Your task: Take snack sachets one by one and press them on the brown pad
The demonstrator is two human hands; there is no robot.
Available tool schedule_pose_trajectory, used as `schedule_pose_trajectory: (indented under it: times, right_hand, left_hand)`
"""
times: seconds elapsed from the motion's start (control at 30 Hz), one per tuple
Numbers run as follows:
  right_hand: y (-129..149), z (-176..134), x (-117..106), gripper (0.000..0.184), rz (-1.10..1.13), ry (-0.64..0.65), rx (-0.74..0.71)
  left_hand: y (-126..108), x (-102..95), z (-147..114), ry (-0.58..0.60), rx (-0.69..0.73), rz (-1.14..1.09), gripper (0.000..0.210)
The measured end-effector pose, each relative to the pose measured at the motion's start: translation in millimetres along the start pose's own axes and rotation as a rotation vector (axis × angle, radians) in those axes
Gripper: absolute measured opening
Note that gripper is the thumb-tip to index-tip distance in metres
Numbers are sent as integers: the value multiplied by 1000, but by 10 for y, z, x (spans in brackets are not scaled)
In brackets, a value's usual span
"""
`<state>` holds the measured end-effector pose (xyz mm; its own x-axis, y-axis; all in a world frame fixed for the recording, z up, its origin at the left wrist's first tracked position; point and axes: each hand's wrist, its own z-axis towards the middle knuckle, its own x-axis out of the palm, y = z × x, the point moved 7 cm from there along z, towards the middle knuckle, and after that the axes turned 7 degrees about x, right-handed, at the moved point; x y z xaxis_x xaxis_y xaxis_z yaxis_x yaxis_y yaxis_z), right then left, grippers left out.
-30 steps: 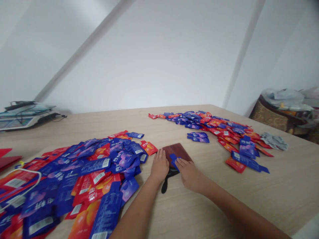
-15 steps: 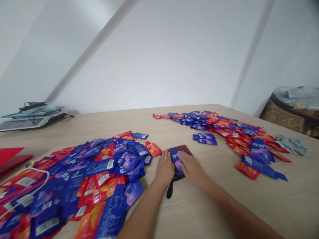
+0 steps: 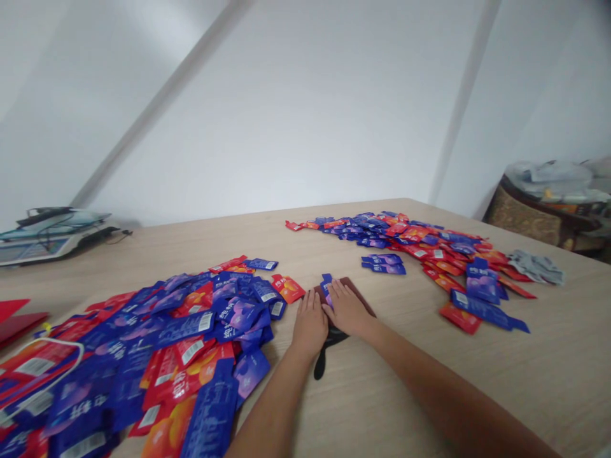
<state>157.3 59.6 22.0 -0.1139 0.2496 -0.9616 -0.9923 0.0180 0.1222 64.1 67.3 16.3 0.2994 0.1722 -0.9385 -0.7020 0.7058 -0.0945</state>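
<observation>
A flat dark brown pad (image 3: 359,291) with a black lower part and a rounded black tab (image 3: 319,365) lies on the table in front of me. On the pad is a blue-purple sachet (image 3: 326,280), mostly hidden under my fingers. My right hand (image 3: 348,309) lies flat across the sachet, fingers stretched out. Beside it, my left hand (image 3: 310,322) rests flat on the pad's left side, fingers extended and close together. Just left of the pad lies a red-orange sachet (image 3: 287,288).
A large pile of blue and red sachets (image 3: 191,324) spreads at left, another pile (image 3: 382,229) at the back right. Two blue sachets (image 3: 383,263) lie between. Grey gloves (image 3: 537,267) lie at right, a scale (image 3: 48,238) at far left. Bags fill a container (image 3: 529,216).
My right hand has shifted left and up over the sachet, covering more of it. My left hand stays flat on the pad. The whole view has shifted slightly.
</observation>
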Motion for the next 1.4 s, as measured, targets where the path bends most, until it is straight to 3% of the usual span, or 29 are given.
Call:
schedule_pose_trajectory:
  times: [0.17, 0.27, 0.37, 0.47, 0.57, 0.7, 0.77, 0.87, 1.03, 1.13, 1.23, 1.4]
  right_hand:
    - [91, -598, -141, 53, -86, 75, -105]
    - [104, -739, -304, 53, -164, 135, -94]
    - [-21, -585, -492, 54, -157, 185, 30]
    - [-152, -258, -674, 42, -30, 156, 159]
    - [-32, 84, -837, 32, 386, 36, 50]
    - [56, 458, -843, 44, 788, -39, -79]
    - [-124, 621, -689, 47, 732, -14, 20]
    - [-701, 724, -452, 52, 432, -25, 287]
    - [-1646, 533, -250, 60, 241, -78, 476]
    - [-1980, 401, -146, 61, -8, -25, 575]
    - [-1952, 359, -119, 56, -160, -12, 518]
    - [-1455, 197, -162, 43, -248, -59, 356]
  left_hand:
    - [5, 8, 2, -5, -5, 4, 49]
    - [16, 21, -1, -4, -21, -13, 49]
    - [14, 20, -3, -13, -23, -30, 48]
    - [17, 11, -4, -23, -35, -46, 48]
    - [-16, -24, -3, -70, 21, -72, 48]
    - [-9, -31, -12, -86, 21, -91, 50]
    - [19, -12, -17, -52, -31, -78, 49]
    - [5, -7, -15, -9, -45, -57, 49]
    - [-10, -13, -11, 9, -51, -40, 50]
    - [-6, -2, -9, 3, -49, -37, 50]
    - [0, 15, -6, 3, -48, -37, 51]
    - [3, 12, -3, 1, -44, -43, 50]
